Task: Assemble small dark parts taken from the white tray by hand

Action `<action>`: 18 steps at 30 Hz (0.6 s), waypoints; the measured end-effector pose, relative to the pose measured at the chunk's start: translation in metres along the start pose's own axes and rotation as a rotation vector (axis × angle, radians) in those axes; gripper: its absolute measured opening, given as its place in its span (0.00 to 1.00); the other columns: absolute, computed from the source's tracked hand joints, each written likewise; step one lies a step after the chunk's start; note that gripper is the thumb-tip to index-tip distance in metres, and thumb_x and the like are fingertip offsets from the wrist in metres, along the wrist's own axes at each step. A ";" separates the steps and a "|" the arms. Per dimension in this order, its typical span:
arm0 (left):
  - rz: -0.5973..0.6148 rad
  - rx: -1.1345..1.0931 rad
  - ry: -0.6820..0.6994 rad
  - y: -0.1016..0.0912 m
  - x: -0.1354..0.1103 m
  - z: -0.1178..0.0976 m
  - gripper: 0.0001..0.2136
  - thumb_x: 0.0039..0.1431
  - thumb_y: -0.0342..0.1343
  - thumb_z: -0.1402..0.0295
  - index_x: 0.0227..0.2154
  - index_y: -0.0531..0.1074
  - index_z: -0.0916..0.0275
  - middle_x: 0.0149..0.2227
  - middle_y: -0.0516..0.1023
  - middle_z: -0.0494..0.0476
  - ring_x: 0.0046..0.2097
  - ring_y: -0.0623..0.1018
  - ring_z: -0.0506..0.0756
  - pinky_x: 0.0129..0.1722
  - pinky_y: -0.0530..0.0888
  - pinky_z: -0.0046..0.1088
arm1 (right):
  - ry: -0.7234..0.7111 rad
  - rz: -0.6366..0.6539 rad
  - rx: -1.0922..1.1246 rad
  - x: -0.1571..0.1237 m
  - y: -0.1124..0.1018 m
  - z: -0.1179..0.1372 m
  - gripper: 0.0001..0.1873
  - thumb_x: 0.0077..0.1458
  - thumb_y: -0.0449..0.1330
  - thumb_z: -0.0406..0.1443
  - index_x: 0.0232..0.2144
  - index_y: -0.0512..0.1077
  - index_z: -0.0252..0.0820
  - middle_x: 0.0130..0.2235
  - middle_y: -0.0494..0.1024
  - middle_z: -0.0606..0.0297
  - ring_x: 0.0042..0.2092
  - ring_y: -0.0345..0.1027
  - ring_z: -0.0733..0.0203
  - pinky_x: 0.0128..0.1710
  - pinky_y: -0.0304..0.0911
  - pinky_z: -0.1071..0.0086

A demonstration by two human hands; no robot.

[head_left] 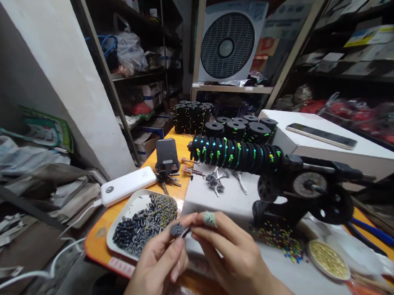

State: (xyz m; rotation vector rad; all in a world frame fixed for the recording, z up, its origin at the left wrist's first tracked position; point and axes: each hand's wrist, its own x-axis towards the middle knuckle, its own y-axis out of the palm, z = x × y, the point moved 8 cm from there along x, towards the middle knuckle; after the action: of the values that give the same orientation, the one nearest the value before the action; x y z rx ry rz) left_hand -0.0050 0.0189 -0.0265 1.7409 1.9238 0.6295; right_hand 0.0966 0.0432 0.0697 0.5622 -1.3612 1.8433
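Note:
My left hand (162, 262) is closed, pinching a small grey speckled bundle (177, 229) between thumb and index finger. Right beside it, my right hand (225, 244) has its fingertips pressed together, with green tape (209, 219) round one finger. A short dark piece (186, 231) shows between the two hands; what the right fingertips grip is hidden. To the left sits a white tray (113, 225) holding many small dark and grey pieces, some with yellow. Behind the hands, grey tufts with white stems (215, 181) lie on a white sheet (196, 197).
A black hand-cranked winder (311, 184) carries a row of black spools (237, 155). More spools (235, 131) stand behind. Coloured beads (286, 241) and a dish of gold-coloured bits (329, 260) lie right. A power bank (128, 187), phone stand (168, 155) and keys (167, 180) occupy the left.

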 end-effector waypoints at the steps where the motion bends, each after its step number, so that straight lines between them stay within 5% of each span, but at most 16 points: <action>1: -0.014 0.065 0.029 -0.004 -0.001 -0.002 0.22 0.61 0.62 0.55 0.51 0.75 0.66 0.20 0.55 0.45 0.23 0.55 0.45 0.26 0.53 0.25 | -0.003 -0.026 -0.025 0.001 -0.004 0.001 0.13 0.59 0.57 0.20 0.45 0.73 0.30 0.44 0.75 0.53 0.47 0.70 0.62 0.47 0.70 0.72; 5: -0.142 0.260 0.101 -0.021 -0.003 -0.006 0.21 0.63 0.59 0.54 0.53 0.72 0.62 0.27 0.66 0.49 0.23 0.59 0.43 0.25 0.56 0.23 | 0.040 -0.083 -0.061 0.005 -0.015 0.001 0.11 0.58 0.58 0.20 0.41 0.73 0.33 0.41 0.74 0.56 0.45 0.71 0.65 0.46 0.68 0.76; 9: -0.253 0.186 0.114 -0.029 -0.006 -0.009 0.20 0.59 0.61 0.51 0.47 0.75 0.59 0.35 0.71 0.50 0.25 0.67 0.42 0.28 0.62 0.21 | 0.174 0.063 0.005 0.004 -0.007 -0.010 0.08 0.61 0.57 0.25 0.37 0.74 0.37 0.41 0.71 0.57 0.40 0.71 0.65 0.40 0.69 0.74; 13: -0.221 0.146 0.103 -0.022 -0.007 -0.009 0.22 0.58 0.62 0.51 0.48 0.74 0.61 0.29 0.72 0.50 0.30 0.73 0.48 0.32 0.67 0.22 | 0.138 0.001 -0.048 0.004 -0.015 -0.005 0.08 0.62 0.57 0.26 0.38 0.75 0.38 0.43 0.69 0.55 0.38 0.69 0.66 0.37 0.67 0.73; 18: -0.201 0.084 0.042 -0.010 -0.010 0.005 0.21 0.55 0.64 0.49 0.40 0.76 0.64 0.28 0.74 0.53 0.29 0.72 0.49 0.31 0.69 0.24 | 0.239 -0.075 0.166 0.007 -0.019 -0.005 0.06 0.61 0.60 0.27 0.37 0.75 0.41 0.31 0.74 0.67 0.33 0.69 0.70 0.34 0.64 0.78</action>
State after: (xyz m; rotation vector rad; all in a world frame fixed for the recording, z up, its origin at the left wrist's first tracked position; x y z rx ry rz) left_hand -0.0090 0.0086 -0.0357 1.5670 2.1484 0.5232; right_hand 0.1073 0.0524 0.0844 0.4535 -1.0239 1.9050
